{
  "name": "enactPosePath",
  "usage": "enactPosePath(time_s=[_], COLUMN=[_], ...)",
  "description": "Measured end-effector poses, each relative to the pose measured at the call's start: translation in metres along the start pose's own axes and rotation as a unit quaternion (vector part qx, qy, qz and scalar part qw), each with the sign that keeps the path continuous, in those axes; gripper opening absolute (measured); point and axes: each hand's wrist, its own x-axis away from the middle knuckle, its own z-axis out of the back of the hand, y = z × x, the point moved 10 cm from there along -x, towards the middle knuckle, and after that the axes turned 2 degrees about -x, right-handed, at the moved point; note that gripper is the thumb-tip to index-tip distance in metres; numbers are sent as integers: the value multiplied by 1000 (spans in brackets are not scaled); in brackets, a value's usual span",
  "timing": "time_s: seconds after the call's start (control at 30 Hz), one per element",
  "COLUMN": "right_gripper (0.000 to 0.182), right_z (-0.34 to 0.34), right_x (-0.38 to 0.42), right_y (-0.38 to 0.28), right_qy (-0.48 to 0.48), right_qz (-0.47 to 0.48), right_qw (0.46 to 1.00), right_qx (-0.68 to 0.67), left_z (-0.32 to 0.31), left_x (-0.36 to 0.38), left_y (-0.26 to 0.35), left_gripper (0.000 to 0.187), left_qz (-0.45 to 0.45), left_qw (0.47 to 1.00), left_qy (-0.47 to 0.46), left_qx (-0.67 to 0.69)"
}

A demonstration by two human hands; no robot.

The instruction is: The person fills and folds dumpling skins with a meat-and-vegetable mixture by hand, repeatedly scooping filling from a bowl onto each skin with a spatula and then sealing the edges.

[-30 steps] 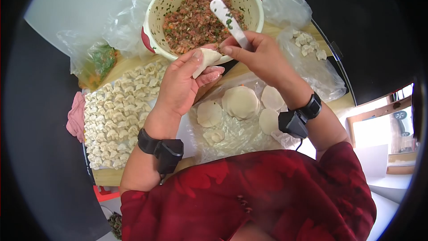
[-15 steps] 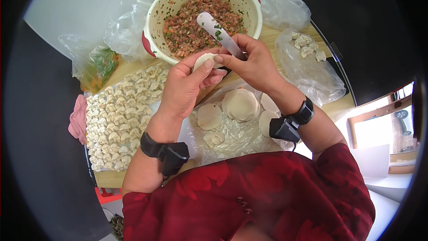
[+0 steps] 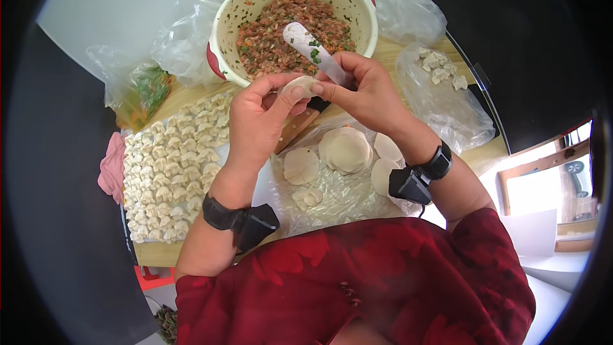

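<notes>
Pinched in my left hand is a pale dumpling, its wrapper folded over, held near the bowl's front rim. My right hand grips a flat filling spatula whose rounded end points up and left, with green bits stuck on it. The right thumb also presses the dumpling's right edge. Behind both hands stands a cream bowl of minced meat filling with chopped greens. Below them, a stack of round dough wrappers lies on plastic sheeting, with loose wrappers around it.
Rows of finished dumplings cover the left side of the table. Plastic bags stand at the back, one with greens inside. Another bag lies at the right, with several small dough pieces. A pink cloth hangs at the left edge.
The dumpling is now folded further closed between my fingertips. My left fingers have drawn in beneath it, uncovering more of a brown wooden item below. The spatula stays in my right hand.
</notes>
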Motion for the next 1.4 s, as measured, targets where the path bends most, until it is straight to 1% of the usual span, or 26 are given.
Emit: enactPosePath(time_s=[0.03, 0.1, 0.13, 0.2, 0.3, 0.43, 0.53, 0.6, 0.7, 0.73, 0.8, 0.83, 0.9, 0.93, 1.0, 1.03, 1.07, 1.13, 1.17, 1.2, 1.27, 1.3, 1.37, 1.4], right_gripper=[20, 18, 18, 16, 15, 15, 14, 14, 11, 11, 9, 9, 11, 11, 11, 14, 14, 13, 17, 17, 16, 16, 15, 13], right_z=[-2, -5, -4, -4, -5, -6, -7, -12, -16, -19, -18, -22, -21, -27, -24, -26, -29, -33, -35, -37, -45, -41, -25, -16], right_x=[0, 1, 1, 2, 4, 8, 11, 14, 17, 19, 23, 23, 26, 27, 32, 35, 36, 36, 36, 38, 38, 39, 43, 46], right_y=[-1, -6, -6, -4, -7, -13, -19, -26, -31, -31, -36, -34, -33, -30, -33, -35, -35, -28, -24, -28, -22, -17, 2, 5], right_qy=[-1, 5, 4, -3, -6, 7, 15, 11, 10, 8, 52, 45, 78, 68, 116, 113, 106, 89, 71, 69, 26, 26, 6, 11], right_qz=[0, 8, 7, 9, 19, 49, 72, 77, 85, 85, 112, 112, 145, 144, 181, 190, 189, 156, 132, 132, 67, 66, 39, -3], right_qw=[1000, 1000, 1000, 1000, 999, 998, 995, 991, 987, 987, 987, 987, 980, 981, 975, 973, 974, 982, 983, 984, 996, 996, 999, 1000], right_qx=[0, -22, -22, 2, 33, 41, 70, 108, 139, 138, 107, 103, 112, 106, 59, 72, 69, 60, 104, 102, 55, 54, 2, 3], left_z=[-1, 1, 2, 6, 9, 7, 10, 12, 12, 10, 8, 6, 4, 5, 3, 2, 4, 5, 5, 14, 24, 38, 77, 100], left_x=[1, 4, 5, 9, 12, 15, 20, 23, 25, 25, 26, 26, 27, 28, 29, 30, 33, 36, 37, 39, 39, 41, 45, 50], left_y=[-1, 5, 5, 13, 16, 18, 16, 18, 18, 17, 10, 8, 6, 4, 4, 4, 3, 2, 2, 2, 2, 8, 0, -6], left_gripper=[32, 26, 26, 22, 19, 17, 15, 13, 11, 11, 8, 8, 6, 6, 6, 6, 6, 6, 6, 6, 4, 7, 8, 6], left_qz=[0, -36, -35, -82, -90, -94, -114, -118, -140, -140, -118, -117, -139, -136, -151, -157, -156, -128, -111, -111, -97, -102, -64, -31], left_qw=[1000, 999, 999, 992, 987, 989, 986, 976, 969, 968, 983, 982, 980, 978, 976, 975, 973, 981, 984, 984, 991, 988, 984, 976], left_qy=[1, 27, 28, 45, 58, 66, 74, 87, 103, 106, 120, 127, 134, 145, 143, 144, 151, 146, 125, 127, 68, 76, 69, 80], left_qx=[0, -10, -10, -86, -118, -99, -96, -161, -176, -177, -73, -75, -52, -56, -60, -71, -73, 27, 56, 54, -63, -84, -148, -198])
